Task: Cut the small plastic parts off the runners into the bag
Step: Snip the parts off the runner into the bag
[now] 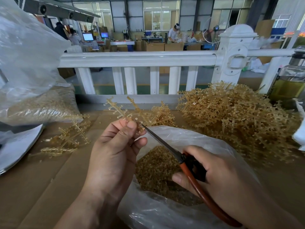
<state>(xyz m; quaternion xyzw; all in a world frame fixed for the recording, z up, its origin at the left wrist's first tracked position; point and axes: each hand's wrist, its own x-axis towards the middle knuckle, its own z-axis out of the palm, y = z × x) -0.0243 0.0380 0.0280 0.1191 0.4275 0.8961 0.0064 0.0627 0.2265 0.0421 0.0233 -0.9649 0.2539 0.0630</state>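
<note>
My left hand (pixel 115 146) pinches an amber plastic runner (pixel 120 109) with small round parts on its branches, held up over the open clear bag (pixel 189 138). My right hand (pixel 214 172) grips red-handled scissors (pixel 194 172); the blade tip (pixel 145 128) touches the runner right beside my left thumb. Inside the bag lies a heap of small cut amber parts (pixel 158 169).
A big pile of uncut runners (pixel 239 116) lies at the right, and a few bare runners (pixel 69 138) at the left on the cardboard table top (pixel 41 187). A filled clear bag (pixel 38 103) sits at far left. A white railing (pixel 140 58) bounds the table's back; a jar (pixel 288 80) stands at right.
</note>
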